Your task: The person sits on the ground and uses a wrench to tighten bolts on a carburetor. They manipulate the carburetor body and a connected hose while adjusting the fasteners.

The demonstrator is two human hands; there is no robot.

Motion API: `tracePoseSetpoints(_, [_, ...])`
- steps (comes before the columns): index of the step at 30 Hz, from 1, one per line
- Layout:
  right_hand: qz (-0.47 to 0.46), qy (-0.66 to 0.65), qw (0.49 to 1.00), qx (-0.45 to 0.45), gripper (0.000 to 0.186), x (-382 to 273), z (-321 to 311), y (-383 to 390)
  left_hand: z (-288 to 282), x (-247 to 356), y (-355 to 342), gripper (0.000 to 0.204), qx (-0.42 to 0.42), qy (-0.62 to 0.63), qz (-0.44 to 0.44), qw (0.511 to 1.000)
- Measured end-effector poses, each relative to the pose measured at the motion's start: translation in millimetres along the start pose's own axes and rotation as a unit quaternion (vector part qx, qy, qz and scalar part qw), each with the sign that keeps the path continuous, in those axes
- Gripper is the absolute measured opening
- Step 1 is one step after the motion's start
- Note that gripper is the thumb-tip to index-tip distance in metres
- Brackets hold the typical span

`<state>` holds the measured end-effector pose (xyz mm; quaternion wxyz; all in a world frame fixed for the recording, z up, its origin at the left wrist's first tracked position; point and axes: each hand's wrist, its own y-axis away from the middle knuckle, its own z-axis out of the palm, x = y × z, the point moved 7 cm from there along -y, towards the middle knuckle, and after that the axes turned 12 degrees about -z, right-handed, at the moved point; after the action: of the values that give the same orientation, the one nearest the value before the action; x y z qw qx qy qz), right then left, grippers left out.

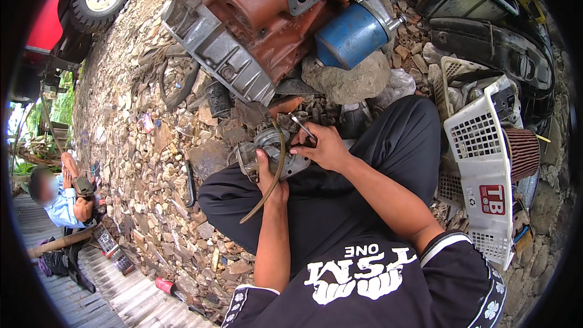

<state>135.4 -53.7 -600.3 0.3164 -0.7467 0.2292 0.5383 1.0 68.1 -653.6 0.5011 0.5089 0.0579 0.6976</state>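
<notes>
A grey cast-metal engine part (246, 161) with a round raised middle rests by my lap, between my crossed legs. My left hand (270, 176) grips its near side, thumb up on the face. A thin brownish rubber hose (267, 197) curves over the part and hangs down past my left wrist. My right hand (325, 147) is closed round a slim silver metal tool (302, 126), whose end points up and left. The right fingertips touch the right side of the part; exactly what they press on is hidden.
Ahead stands a rust-red engine block (261, 24) with a grey finned casting (212, 48) and a blue cylindrical filter (349, 36) above a large stone (349, 78). At right is a white plastic crate (480, 164). A person (67, 197) sits far left on stony ground.
</notes>
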Motion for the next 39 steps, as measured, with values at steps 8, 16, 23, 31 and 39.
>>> tracePoseSetpoints(8, [-0.076,0.016,0.997,-0.002,0.028,-18.6,-1.0,-0.9,-0.7,0.1,0.5,0.061,0.007,-0.01,-0.006,1.0])
tracePoseSetpoints(16, [-0.028,0.029,0.999,-0.03,0.027,-14.5,-2.0,-2.3,-1.8,-1.4,-1.6,0.059,0.005,0.018,-0.01,1.0])
tracePoseSetpoints(23, [-0.053,0.006,0.999,-0.007,0.026,-14.0,0.0,-1.8,6.7,1.9,2.9,0.057,-0.027,-0.003,-0.005,1.0])
tracePoseSetpoints(31, [-0.029,0.004,0.999,-0.015,0.034,-7.0,1.2,-1.4,-0.5,-1.6,-1.0,0.059,0.002,-0.004,-0.003,1.0])
tracePoseSetpoints(39, [-0.02,0.004,1.0,-0.006,0.038,2.0,0.0,-2.6,1.7,-0.6,0.3,0.063,0.006,0.006,-0.002,1.0])
